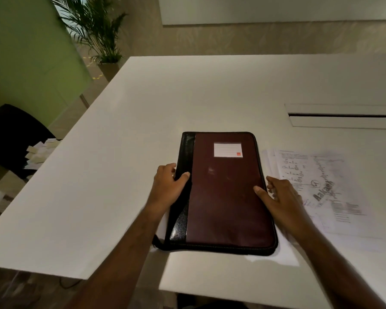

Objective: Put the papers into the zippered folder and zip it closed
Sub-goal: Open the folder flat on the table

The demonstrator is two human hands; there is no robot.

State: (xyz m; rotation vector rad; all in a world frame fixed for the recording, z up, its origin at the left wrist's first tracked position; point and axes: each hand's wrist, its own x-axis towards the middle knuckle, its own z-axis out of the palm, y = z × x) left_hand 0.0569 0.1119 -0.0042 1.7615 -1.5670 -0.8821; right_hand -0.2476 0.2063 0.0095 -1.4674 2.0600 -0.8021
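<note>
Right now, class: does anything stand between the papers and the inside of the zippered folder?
Yes: the folder itself. It lies shut on the table, cover down, its zip apparently closed along the near edge. The papers lie outside, beside its right edge. The left hand grips its spine side; the right hand rests at the right edge.

Folder on table — papers right.

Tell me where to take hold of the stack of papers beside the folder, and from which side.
Take the papers by their right edge, coming in from the right with the right hand. The sheets lie flat on the white table, and their left side sits right against the zippered folder, possibly tucked under it, so the right and far edges look freest. Likely slide a fingertip under first.
</note>
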